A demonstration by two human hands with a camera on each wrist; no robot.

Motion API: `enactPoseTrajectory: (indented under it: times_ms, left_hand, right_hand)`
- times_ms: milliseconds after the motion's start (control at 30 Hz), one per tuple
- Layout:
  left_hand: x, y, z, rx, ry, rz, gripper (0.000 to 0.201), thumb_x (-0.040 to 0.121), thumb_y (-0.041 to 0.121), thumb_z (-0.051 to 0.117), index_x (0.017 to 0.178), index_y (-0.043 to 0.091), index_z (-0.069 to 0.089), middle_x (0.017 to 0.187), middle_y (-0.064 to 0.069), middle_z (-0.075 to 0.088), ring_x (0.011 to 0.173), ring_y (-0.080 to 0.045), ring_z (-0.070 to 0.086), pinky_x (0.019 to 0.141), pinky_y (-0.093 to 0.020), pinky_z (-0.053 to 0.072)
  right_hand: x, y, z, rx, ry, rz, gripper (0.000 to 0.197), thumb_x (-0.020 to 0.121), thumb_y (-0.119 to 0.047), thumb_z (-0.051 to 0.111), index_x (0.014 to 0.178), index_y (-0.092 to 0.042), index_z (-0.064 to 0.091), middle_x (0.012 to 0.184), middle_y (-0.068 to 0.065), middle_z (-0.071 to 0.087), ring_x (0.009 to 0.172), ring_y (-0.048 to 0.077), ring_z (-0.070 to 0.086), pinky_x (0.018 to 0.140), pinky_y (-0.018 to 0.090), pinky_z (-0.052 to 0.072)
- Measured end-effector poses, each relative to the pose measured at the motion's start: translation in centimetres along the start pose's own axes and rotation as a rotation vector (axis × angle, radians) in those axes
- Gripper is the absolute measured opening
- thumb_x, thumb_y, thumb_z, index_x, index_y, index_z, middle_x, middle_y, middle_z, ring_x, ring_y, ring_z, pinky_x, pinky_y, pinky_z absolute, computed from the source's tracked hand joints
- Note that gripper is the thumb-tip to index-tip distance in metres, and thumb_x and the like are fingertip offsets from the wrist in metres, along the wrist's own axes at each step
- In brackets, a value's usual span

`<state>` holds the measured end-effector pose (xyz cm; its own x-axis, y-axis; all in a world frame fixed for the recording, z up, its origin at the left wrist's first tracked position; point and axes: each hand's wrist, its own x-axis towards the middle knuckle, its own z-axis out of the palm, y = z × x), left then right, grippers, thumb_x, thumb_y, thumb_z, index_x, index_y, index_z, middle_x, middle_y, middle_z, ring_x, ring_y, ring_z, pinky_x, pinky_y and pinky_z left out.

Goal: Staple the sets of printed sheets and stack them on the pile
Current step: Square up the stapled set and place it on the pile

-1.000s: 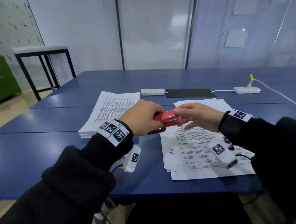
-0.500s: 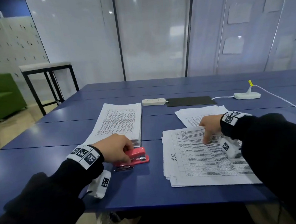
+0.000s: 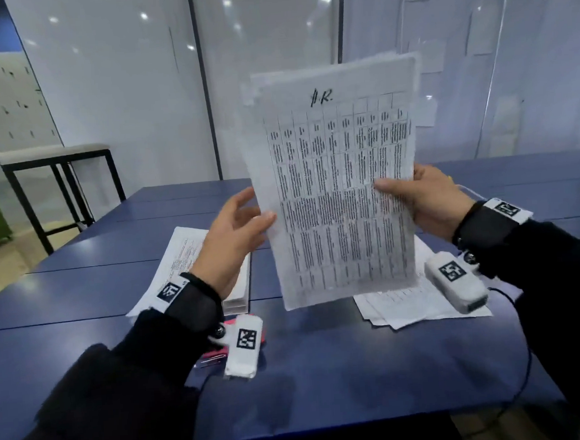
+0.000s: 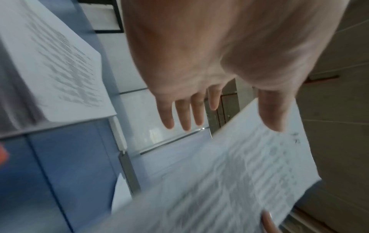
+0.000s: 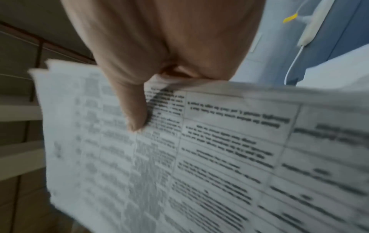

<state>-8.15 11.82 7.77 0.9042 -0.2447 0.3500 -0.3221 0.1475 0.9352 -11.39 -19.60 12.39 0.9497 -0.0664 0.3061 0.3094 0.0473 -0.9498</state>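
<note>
Right hand (image 3: pixel 428 203) pinches the set of sheets (image 3: pixel 341 188) upright (thumb in front); left hand (image 3: pixel 235 237), fingers straight, touches its opposite edge.

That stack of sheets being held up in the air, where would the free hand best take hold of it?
On its free left edge, about mid-height, coming in from the left. The set of printed sheets stands upright, the right hand pinching its right edge, so the left side is unsupported. The left hand is open there, thumb at the edge.
</note>
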Motion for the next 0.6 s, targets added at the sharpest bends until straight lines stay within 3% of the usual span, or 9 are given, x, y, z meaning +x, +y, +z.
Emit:
enactPoseTrajectory:
  times_ms: [67,133,200,367,467,533,600]
  left_hand:
    - [1.2,0.8,2.3,0.023,0.112,0.061,0.049,0.094,0.015,0.072,0.14,0.01,0.056,0.131,-0.007,0.071,0.126,-0.026,0.065,0.11,-0.047,0.05]
    - [2.4,2.1,3.9,0.068,0.215,0.115,0.058,0.086,0.033,0.073,0.137,0.011,0.056,0.135,-0.009,0.067,0.125,-0.02,0.063,0.113,-0.051,0.047]
    - [3.2,3.6,4.9,0.128,0.271,0.149,0.068,0.078,0.046,0.069,0.137,0.016,0.054,0.134,-0.007,0.066,0.126,-0.018,0.061,0.111,-0.052,0.048]
    - [2.8,4.1,5.2,0.23,0.242,0.179,0.049,0.089,0.033,0.068,0.134,0.024,0.049,0.123,0.01,0.07,0.115,-0.011,0.067,0.106,-0.048,0.053]
    - [1.3,1.2,4.3,0.258,0.215,0.12,0.064,0.078,0.044,0.075,0.134,0.029,0.046,0.123,0.013,0.07,0.115,-0.009,0.068,0.106,-0.047,0.053]
    - [0.9,0.4,4.4,0.236,0.194,0.099,0.054,0.085,0.033,0.076,0.131,0.028,0.047,0.118,0.012,0.072,0.108,-0.005,0.07,0.104,-0.047,0.055]
    - [1.4,1.0,4.7,0.23,0.213,0.104,0.048,0.091,0.023,0.074,0.131,0.025,0.047,0.115,0.012,0.072,0.104,-0.004,0.071,0.103,-0.046,0.055]
  right_hand:
    - [-0.3,0.6,1.4,0.044,0.069,-0.045,0.047,0.082,-0.006,0.075,0.126,0.004,0.063,0.112,0.013,0.077,0.1,0.025,0.076,0.086,0.038,0.062]
    - [-0.3,0.4,2.7,0.031,0.156,-0.101,0.039,0.082,-0.008,0.078,0.118,-0.001,0.066,0.108,0.01,0.078,0.102,0.027,0.075,0.091,0.043,0.061]
    - [-0.1,-0.8,3.6,0.019,0.222,-0.16,0.02,0.092,-0.004,0.073,0.111,-0.008,0.066,0.106,0.008,0.078,0.103,0.028,0.075,0.092,0.044,0.06]
    - [0.0,-1.5,3.9,-0.086,0.22,-0.227,0.024,0.092,-0.014,0.077,0.114,-0.013,0.069,0.109,-0.001,0.078,0.099,0.01,0.075,0.081,0.023,0.06]
    - [-0.8,0.6,3.3,-0.139,0.174,-0.161,0.038,0.084,-0.023,0.084,0.117,-0.008,0.072,0.111,0.003,0.079,0.105,0.017,0.075,0.099,0.043,0.058]
    - [-1.0,1.6,3.4,-0.144,0.145,-0.112,0.053,0.078,-0.031,0.087,0.121,-0.006,0.07,0.114,0.004,0.078,0.109,0.02,0.074,0.103,0.049,0.055]
    - [-0.6,1.4,4.0,-0.158,0.171,-0.124,0.048,0.082,-0.028,0.086,0.119,-0.004,0.07,0.111,0.005,0.079,0.106,0.022,0.075,0.1,0.051,0.057]
